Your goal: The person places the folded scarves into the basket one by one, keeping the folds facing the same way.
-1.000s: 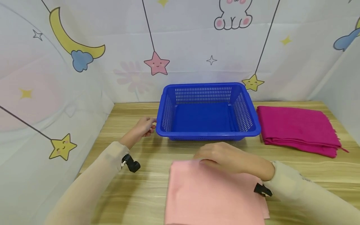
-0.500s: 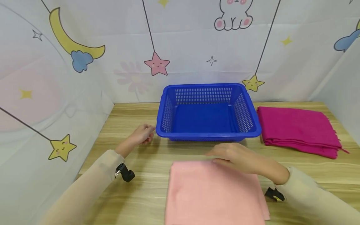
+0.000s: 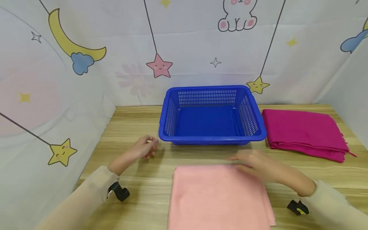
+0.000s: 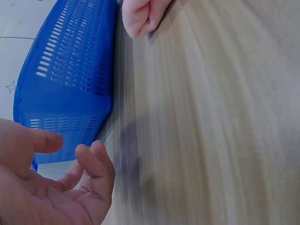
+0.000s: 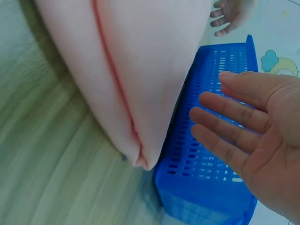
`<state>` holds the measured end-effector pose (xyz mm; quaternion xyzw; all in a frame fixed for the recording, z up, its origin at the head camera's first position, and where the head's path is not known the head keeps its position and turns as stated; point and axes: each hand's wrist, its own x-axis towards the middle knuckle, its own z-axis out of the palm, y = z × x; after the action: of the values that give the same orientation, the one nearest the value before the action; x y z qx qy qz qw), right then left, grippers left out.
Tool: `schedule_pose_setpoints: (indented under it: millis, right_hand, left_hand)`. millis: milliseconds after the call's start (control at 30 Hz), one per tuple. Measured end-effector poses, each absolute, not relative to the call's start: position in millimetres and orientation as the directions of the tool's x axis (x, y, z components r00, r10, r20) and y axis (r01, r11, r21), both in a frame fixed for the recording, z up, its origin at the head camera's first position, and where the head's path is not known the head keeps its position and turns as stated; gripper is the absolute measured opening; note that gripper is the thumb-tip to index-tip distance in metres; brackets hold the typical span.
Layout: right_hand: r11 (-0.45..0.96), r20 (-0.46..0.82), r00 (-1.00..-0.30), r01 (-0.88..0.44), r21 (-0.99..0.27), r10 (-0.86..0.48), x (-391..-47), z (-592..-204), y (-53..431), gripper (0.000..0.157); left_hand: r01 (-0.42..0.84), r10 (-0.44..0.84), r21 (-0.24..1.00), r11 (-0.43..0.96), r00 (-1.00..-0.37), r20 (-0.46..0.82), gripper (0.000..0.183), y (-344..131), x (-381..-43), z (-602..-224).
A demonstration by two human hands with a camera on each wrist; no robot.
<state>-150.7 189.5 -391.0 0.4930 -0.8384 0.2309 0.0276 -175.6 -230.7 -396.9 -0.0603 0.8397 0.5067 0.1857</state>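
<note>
A folded pink cloth (image 3: 215, 198) lies at the front of the wooden table. My right hand (image 3: 256, 164) is over its far right corner, slightly blurred in the head view. In the right wrist view that hand (image 5: 253, 126) has its fingers extended and holds nothing, with the pink cloth (image 5: 136, 70) beside it. Left of the blue plastic basket (image 3: 212, 138) is my left hand (image 3: 142, 148), near its front left corner. The left wrist view shows this hand (image 4: 70, 183) with loosely bent fingers and nothing between them, apart from the basket (image 4: 70, 84).
A folded magenta cloth (image 3: 306, 132) with a fringed edge lies right of the basket. Behind the table (image 3: 135, 115) hangs a white curtain (image 3: 195, 41) printed with stars and a moon, and it runs along both sides too.
My right hand has moved right along the far edge of the pink cloth. My left hand has drawn back toward me, down the basket's left side. Cloths and basket stay in place.
</note>
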Motion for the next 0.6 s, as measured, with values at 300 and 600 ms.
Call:
schedule_pose_setpoints:
  millis: [300,600]
  right_hand:
    - [0.525,0.239,-0.632,-0.759,-0.386,-0.737,-145,-394,212,0.023]
    - [0.599,0.162,-0.752,-0.618,-0.510,-0.639,-141,-397,226,0.017]
  left_hand:
    - [-0.210,0.255,0.867,0.451,-0.901,-0.351,0.032,-225,-153,-396]
    - [-0.252,0.353,0.898,0.361,-0.854,-0.381,0.035,-216,-137,-395]
